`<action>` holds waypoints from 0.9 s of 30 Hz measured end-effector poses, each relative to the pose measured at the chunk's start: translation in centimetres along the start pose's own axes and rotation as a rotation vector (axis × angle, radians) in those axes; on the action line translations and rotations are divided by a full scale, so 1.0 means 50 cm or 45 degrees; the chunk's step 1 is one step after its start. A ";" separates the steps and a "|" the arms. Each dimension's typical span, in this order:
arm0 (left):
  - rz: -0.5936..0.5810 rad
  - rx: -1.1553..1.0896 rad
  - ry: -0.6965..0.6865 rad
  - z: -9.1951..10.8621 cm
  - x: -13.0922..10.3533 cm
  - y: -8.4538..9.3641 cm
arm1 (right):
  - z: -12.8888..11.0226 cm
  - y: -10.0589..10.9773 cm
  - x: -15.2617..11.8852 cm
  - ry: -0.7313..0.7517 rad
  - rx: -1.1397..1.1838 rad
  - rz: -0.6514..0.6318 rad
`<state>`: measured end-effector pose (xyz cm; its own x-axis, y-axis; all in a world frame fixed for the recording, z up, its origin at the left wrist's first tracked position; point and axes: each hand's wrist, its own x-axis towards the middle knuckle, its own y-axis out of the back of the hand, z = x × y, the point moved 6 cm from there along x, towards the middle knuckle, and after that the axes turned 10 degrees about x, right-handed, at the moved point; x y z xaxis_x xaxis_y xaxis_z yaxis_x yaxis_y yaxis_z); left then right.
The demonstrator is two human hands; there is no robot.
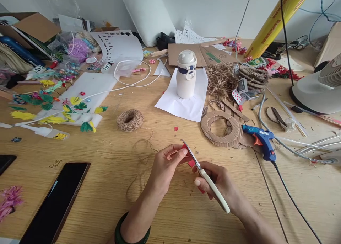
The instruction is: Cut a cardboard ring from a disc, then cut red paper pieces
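My left hand (168,164) pinches a small piece of red paper or felt (184,146) between thumb and fingers. In my right hand (217,180) is a pair of scissors (213,190) with cream handles, its blades pointing up and left against the red piece. Another bit of red (191,163) shows just below the blades. A small red disc (176,128) lies on the table beyond my hands. To the upper left sits a ball of brown twine (130,120), its loose strand trailing toward my left wrist.
A white bottle (185,80) stands on white paper (167,103). To the right are a cardboard ring (222,139), a blue glue gun (262,141) with its cord, and a white fan (311,91). A black phone (55,205) and yellow-green craft flowers (53,119) lie left.
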<state>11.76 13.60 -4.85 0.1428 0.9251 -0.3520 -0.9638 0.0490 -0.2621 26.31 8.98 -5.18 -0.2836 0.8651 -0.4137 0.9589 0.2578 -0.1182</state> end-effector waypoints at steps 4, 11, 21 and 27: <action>-0.010 0.024 -0.013 0.006 -0.001 -0.002 | 0.003 0.001 0.000 0.001 -0.015 0.001; 0.000 0.005 -0.014 0.002 0.003 0.002 | 0.005 -0.001 0.004 -0.010 -0.005 0.034; 0.038 -0.011 -0.045 0.007 0.005 0.002 | 0.008 0.001 0.004 -0.022 0.027 0.036; 0.057 -0.014 -0.049 0.004 0.006 0.000 | 0.011 0.001 0.006 -0.014 0.016 0.025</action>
<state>11.75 13.94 -4.76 0.0905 0.9401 -0.3288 -0.9665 0.0032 -0.2566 26.28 9.00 -5.78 -0.2649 0.8652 -0.4257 0.9643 0.2356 -0.1213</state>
